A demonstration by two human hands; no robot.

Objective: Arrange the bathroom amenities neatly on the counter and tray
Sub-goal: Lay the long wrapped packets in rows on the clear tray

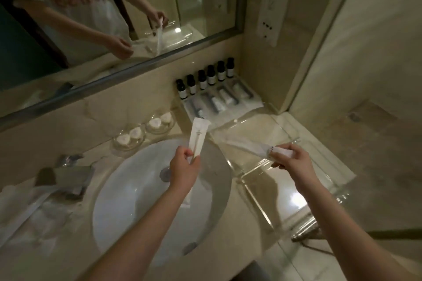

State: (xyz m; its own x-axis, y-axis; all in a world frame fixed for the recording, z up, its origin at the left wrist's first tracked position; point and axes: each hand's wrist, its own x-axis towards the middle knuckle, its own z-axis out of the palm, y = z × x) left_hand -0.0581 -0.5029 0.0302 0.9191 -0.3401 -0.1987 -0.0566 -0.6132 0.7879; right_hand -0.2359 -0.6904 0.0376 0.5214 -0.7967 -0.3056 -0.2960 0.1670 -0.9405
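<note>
My left hand (183,166) holds a long white amenity packet (198,134) upright above the white sink (127,189). Over the clear acrylic tray (262,180), which lies on the counter right of the sink, my right hand (288,158) grips a second white packet (242,146) that points left and looks blurred. At the back right, several small dark bottles (206,77) stand in a row along the wall. In front of them, several small tubes and packets (223,98) lie side by side on a white mat.
Two glass dishes (130,138) (161,122) with white soaps sit behind the sink. A chrome faucet (66,175) and several loose white packets (34,207) are at the left. A mirror (114,7) spans the back wall. A switch panel (272,11) hangs at the right.
</note>
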